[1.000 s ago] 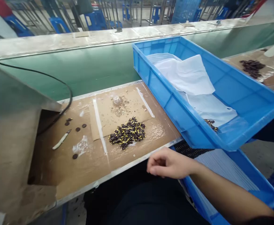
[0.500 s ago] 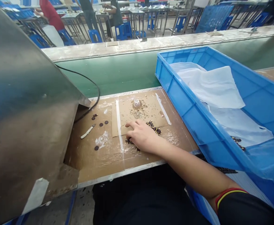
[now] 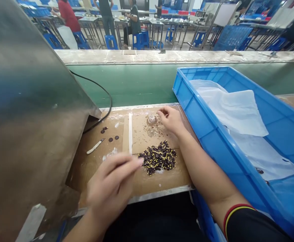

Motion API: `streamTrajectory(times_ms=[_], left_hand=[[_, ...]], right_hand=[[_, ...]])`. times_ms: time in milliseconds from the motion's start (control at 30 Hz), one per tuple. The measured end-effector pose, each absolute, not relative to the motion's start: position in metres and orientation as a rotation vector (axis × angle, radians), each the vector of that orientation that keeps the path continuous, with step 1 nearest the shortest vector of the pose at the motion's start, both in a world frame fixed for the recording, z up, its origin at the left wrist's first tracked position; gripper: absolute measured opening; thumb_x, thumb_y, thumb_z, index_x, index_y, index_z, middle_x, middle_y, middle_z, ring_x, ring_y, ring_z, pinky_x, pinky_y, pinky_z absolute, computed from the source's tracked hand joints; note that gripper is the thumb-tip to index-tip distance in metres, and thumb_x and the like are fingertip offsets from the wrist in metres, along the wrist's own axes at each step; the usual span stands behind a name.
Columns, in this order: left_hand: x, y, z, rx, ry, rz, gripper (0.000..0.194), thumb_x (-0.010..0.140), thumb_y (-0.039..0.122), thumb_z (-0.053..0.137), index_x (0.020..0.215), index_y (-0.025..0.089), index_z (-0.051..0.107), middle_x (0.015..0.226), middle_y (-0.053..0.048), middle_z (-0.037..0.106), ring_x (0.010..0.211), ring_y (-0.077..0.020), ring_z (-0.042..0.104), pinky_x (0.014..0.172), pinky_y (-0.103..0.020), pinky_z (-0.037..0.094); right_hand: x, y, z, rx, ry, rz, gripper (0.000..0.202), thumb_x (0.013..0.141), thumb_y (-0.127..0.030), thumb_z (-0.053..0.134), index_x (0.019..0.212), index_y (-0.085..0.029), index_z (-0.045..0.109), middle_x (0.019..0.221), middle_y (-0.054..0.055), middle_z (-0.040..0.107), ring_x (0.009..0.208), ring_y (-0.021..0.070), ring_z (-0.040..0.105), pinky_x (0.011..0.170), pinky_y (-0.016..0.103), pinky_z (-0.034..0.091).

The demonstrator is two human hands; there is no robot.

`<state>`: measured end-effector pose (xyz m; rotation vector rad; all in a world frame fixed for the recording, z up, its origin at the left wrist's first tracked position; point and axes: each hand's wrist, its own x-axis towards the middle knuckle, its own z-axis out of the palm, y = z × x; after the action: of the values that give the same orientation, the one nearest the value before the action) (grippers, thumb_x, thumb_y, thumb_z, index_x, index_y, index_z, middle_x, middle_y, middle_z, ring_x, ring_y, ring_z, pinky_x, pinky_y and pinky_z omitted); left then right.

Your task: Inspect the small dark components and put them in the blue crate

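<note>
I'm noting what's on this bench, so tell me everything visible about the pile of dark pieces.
The pile is a loose, low heap of many small, dark brown to black pieces with yellow tips, lying at mixed angles. Its material can't be told. Ragged in outline, it rests on the brown worktop, left of the blue crate and apart from it. The left hand, blurred, overlaps its left edge in view; whether they touch is unclear.

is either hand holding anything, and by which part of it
That cannot be told: the left hand is blurred, and anything pinched in the right hand is too small to make out.
</note>
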<state>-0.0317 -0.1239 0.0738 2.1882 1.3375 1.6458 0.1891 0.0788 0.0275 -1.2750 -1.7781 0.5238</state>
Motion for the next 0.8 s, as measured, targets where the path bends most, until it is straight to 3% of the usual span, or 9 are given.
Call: streamTrajectory(times_ms=[67, 200, 333, 500, 800], left_hand=[[-0.015, -0.083, 0.062, 2.029, 1.254, 1.627, 0.029, 0.091, 0.009, 0.065, 0.111, 0.026, 0.075, 0.098, -0.004, 0.068, 0.081, -0.0131, 0.066, 0.071, -0.026, 0.058], [0.009, -0.027, 0.036, 1.51, 1.241, 1.604, 0.025, 0.091, 0.022, 0.069, 0.115, 0.02, 0.073, 0.102, -0.008, 0.071, 0.086, -0.0152, 0.068, 0.077, -0.028, 0.06], [0.01, -0.022, 0.015, 1.24, 1.227, 1.498, 0.019, 0.091, 0.031, 0.071, 0.1, 0.015, 0.072, 0.08, -0.006, 0.071, 0.072, -0.0136, 0.067, 0.069, -0.025, 0.059], [0.003, -0.036, 0.014, 1.247, 1.216, 1.544, 0.014, 0.096, 0.032, 0.066, 0.099, 0.018, 0.068, 0.073, -0.001, 0.065, 0.061, -0.0096, 0.063, 0.056, -0.019, 0.054], [0.005, -0.033, 0.018, 1.171, 1.309, 1.569, 0.019, 0.093, 0.03, 0.069, 0.105, 0.017, 0.074, 0.091, -0.007, 0.075, 0.076, -0.0126, 0.07, 0.07, -0.022, 0.06]], right_hand=[[0.193, 0.089, 0.01, -1.299, -1.663, 0.475, 0.017, 0.088, -0.028, 0.064, 0.097, -0.016, 0.071, 0.09, 0.007, 0.076, 0.079, 0.0188, 0.067, 0.076, 0.033, 0.053], [0.194, 0.096, -0.01, -1.229, -1.573, 0.525, 0.021, 0.089, -0.029, 0.065, 0.102, -0.015, 0.074, 0.097, 0.009, 0.078, 0.086, 0.0194, 0.071, 0.081, 0.034, 0.056], [0.189, 0.097, -0.011, -1.172, -1.624, 0.449, 0.027, 0.093, -0.028, 0.062, 0.115, -0.018, 0.075, 0.11, 0.009, 0.077, 0.097, 0.0196, 0.071, 0.09, 0.036, 0.056], [0.181, 0.093, -0.005, -1.134, -1.743, 0.306, 0.019, 0.093, -0.027, 0.065, 0.107, -0.02, 0.077, 0.101, 0.007, 0.078, 0.089, 0.0191, 0.069, 0.086, 0.036, 0.056], [0.178, 0.09, -0.005, -1.123, -1.908, 0.19, 0.021, 0.099, -0.029, 0.058, 0.109, -0.025, 0.076, 0.107, 0.006, 0.077, 0.102, 0.0223, 0.068, 0.094, 0.043, 0.052]])
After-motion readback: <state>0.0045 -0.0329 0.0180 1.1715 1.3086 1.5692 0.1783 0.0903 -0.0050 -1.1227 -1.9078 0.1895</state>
